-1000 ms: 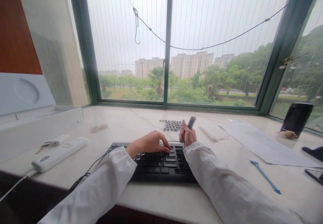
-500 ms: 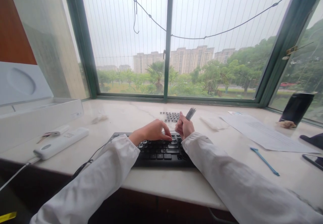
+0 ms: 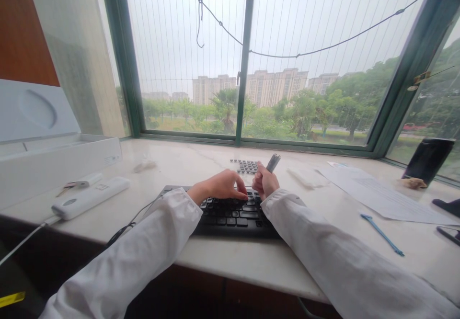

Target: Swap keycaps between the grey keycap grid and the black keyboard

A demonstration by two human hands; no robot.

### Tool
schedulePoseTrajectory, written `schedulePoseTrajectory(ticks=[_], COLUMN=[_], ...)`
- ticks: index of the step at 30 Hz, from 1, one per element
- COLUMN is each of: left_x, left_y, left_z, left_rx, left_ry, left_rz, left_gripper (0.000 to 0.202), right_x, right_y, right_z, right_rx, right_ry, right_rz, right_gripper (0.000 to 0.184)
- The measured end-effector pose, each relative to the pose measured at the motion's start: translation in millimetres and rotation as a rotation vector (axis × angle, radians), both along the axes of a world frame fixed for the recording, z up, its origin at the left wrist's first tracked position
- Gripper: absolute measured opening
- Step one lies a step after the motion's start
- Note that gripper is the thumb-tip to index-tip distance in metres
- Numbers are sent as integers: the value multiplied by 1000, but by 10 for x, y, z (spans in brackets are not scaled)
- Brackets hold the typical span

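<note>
Inspector: Right hand point(image 3: 266, 185) clenched around a slim grey tool point(image 3: 273, 162), above the black keyboard's point(image 3: 230, 216) 1 o'clock corner. Left hand point(image 3: 219, 187) lies slack on the keys, grasping nothing.
Clerk: Hazard?
Inspector: Loose keycaps point(image 3: 245, 166) at 12 o'clock; a careless sleeve could scatter them.

Light: overcast daylight is flooding through the window point(image 3: 247, 60) | sky is glaring white | surface point(image 3: 230, 261) is showing soft shadows | edges are bending.

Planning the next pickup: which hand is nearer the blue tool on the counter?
Right. The right hand, gripping a grey tool, is above the right end of the keyboard, left of the blue tool. The left hand rests on the keys, even farther left.
</note>
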State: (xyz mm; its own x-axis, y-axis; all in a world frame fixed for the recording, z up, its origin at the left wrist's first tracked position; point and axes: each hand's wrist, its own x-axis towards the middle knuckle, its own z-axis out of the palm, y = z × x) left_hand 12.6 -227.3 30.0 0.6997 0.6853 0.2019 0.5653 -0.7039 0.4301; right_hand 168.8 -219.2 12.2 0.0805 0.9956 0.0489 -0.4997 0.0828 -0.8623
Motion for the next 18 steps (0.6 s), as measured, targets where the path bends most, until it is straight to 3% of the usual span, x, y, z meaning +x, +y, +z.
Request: schedulePoseTrajectory(ticks=[12, 18], left_x=[-15, -13], left_y=[31, 12], left_z=[-37, -24], left_rx=[-59, -56], left_ry=[-34, -41], left_rz=[23, 22], left_gripper=[37, 35], right_x=[89, 59], right_y=[90, 28], right_z=[-9, 7], right_rx=[-108, -119], right_ry=[-69, -68], right_rz=[45, -38], right_gripper=[46, 45])
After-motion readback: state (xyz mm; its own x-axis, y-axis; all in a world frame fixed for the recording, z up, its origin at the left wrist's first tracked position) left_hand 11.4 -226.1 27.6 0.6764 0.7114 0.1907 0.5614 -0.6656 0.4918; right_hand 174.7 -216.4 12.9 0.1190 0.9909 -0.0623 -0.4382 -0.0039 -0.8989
